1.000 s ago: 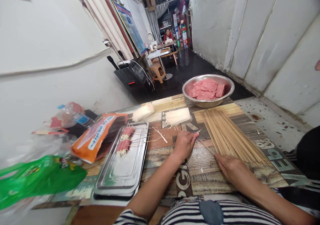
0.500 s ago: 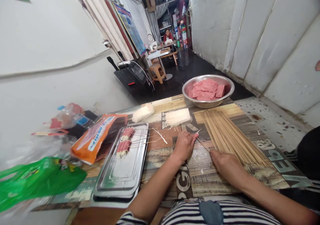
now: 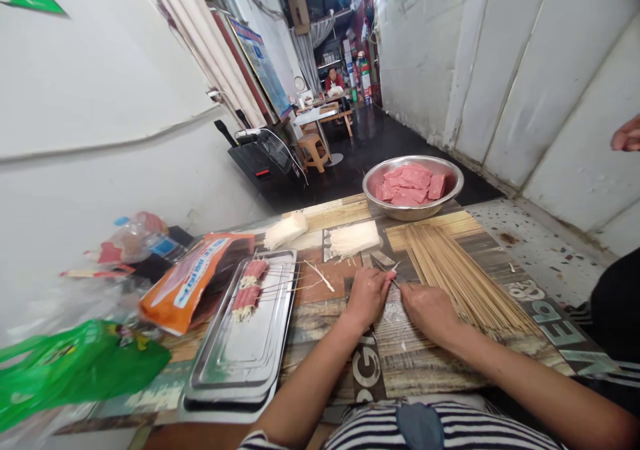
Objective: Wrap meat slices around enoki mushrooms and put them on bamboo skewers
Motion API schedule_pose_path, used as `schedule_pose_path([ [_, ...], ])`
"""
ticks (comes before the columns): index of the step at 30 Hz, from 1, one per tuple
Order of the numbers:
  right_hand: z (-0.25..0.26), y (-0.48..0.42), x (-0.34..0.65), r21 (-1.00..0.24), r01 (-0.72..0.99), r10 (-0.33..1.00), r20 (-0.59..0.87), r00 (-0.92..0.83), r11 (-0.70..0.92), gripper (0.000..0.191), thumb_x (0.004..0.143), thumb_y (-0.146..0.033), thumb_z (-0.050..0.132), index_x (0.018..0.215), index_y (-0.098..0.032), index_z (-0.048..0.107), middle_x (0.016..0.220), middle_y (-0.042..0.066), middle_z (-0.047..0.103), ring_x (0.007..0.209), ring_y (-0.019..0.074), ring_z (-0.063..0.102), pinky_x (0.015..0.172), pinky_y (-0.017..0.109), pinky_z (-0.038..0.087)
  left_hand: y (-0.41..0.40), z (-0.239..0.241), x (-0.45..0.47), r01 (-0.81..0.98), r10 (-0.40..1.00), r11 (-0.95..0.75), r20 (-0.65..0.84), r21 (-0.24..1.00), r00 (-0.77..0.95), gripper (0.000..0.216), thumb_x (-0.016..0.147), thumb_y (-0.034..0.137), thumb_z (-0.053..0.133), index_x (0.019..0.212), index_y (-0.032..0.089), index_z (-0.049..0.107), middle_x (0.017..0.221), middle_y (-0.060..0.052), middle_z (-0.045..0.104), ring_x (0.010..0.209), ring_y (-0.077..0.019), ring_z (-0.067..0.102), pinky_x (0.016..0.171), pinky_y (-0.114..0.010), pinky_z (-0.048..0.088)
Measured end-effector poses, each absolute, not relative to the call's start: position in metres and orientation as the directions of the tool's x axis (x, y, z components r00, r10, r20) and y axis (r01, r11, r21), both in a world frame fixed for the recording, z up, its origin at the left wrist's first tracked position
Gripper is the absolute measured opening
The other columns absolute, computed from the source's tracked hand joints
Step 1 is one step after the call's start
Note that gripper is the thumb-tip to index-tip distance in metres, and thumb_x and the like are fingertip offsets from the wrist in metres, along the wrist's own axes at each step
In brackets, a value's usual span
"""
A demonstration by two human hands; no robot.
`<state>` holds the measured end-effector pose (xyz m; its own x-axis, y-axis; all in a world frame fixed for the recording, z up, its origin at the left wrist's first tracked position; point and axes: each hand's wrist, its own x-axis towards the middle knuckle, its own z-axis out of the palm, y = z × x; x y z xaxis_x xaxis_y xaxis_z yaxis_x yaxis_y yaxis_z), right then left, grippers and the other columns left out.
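Note:
Near the middle of the table, my left hand (image 3: 369, 297) is closed, its fingers pinching a small enoki roll. White strands (image 3: 397, 266) stick out past the fingertips, and the rest is hidden by the hand. Close on its right, my right hand (image 3: 431, 311) is closed on a thin bamboo skewer (image 3: 395, 283). Only a short length of that skewer shows between the two hands. Beyond the left hand lies a bundle of enoki mushrooms (image 3: 356, 238). To the left, pink meat rolls with enoki (image 3: 248, 293) sit on skewers across a metal tray (image 3: 235, 363).
A steel bowl (image 3: 373, 192) of pink meat slices (image 3: 410, 183) stands at the far edge. Many loose skewers (image 3: 460, 283) lie on the right. Another enoki bundle (image 3: 286, 229), an orange packet (image 3: 187, 283) and a green bag (image 3: 85, 363) are left. Another person's hand (image 3: 627, 135) shows at right.
My right hand has moved left, close to my left hand, so less of the skewer shows between them. More of the other person's hand has come into view at the right edge.

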<state>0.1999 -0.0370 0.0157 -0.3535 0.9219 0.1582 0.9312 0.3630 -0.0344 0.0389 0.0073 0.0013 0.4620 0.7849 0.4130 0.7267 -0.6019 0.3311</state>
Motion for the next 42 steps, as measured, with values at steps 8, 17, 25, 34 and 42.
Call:
schedule_pose_path([
  [8, 0.015, -0.034, 0.206, -0.034, 0.923, 0.919, 0.115, -0.378, 0.384, 0.022, 0.09, -0.01, 0.043, 0.086, -0.013, 0.064, 0.08, 0.01, 0.068, 0.071, 0.0189, 0.066, 0.058, 0.026, 0.039, 0.006, 0.001, 0.041, 0.746, 0.8, -0.587, 0.366, 0.314, 0.475, 0.014, 0.087, 0.012, 0.055, 0.084, 0.016, 0.068, 0.079, -0.006, 0.069, 0.076, -0.0177, 0.06, 0.073, -0.03, 0.047],
  [17, 0.025, 0.003, 0.245, 0.004, 0.884, 0.869, 0.18, -0.461, 0.467, 0.018, 0.091, -0.016, 0.045, 0.088, -0.014, 0.063, 0.083, 0.007, 0.067, 0.072, 0.0184, 0.063, 0.058, 0.027, 0.035, 0.031, 0.0, 0.066, 0.807, 0.781, -0.551, 0.471, 0.211, 0.41, 0.016, 0.09, 0.016, 0.052, 0.09, 0.015, 0.068, 0.08, -0.007, 0.068, 0.078, -0.0196, 0.06, 0.075, -0.033, 0.046],
  [25, 0.015, 0.054, 0.274, 0.044, 0.841, 0.832, 0.123, -0.541, 0.54, 0.027, 0.091, -0.013, 0.039, 0.081, -0.014, 0.065, 0.079, 0.008, 0.068, 0.069, 0.0176, 0.061, 0.058, 0.027, 0.034, 0.057, -0.008, 0.095, 0.898, 0.893, -0.359, 0.375, 0.254, 0.251, 0.025, 0.093, 0.026, 0.051, 0.082, 0.014, 0.071, 0.075, -0.01, 0.067, 0.072, -0.0202, 0.06, 0.068, -0.032, 0.044],
  [34, 0.079, 0.082, 0.237, -0.055, 0.799, 0.789, 0.209, -0.578, 0.599, 0.023, 0.092, -0.021, 0.045, 0.087, -0.017, 0.067, 0.089, 0.006, 0.065, 0.081, 0.0157, 0.058, 0.069, 0.024, 0.038, 0.048, 0.002, 0.096, 0.887, 0.927, -0.314, 0.312, 0.338, 0.209, 0.015, 0.087, 0.026, 0.06, 0.095, 0.017, 0.068, 0.085, -0.01, 0.068, 0.082, -0.0238, 0.06, 0.074, -0.035, 0.046],
  [42, 0.069, 0.133, 0.207, 0.029, 0.713, 0.668, 0.324, -0.669, 0.7, 0.026, 0.094, -0.026, 0.044, 0.088, -0.015, 0.068, 0.094, 0.008, 0.065, 0.09, 0.0181, 0.055, 0.078, 0.027, 0.039, 0.001, 0.031, 0.072, 0.826, 0.882, -0.402, 0.41, 0.395, 0.233, 0.032, 0.081, 0.025, 0.066, 0.112, 0.017, 0.057, 0.1, -0.013, 0.066, 0.093, -0.028, 0.059, 0.082, -0.042, 0.049],
])
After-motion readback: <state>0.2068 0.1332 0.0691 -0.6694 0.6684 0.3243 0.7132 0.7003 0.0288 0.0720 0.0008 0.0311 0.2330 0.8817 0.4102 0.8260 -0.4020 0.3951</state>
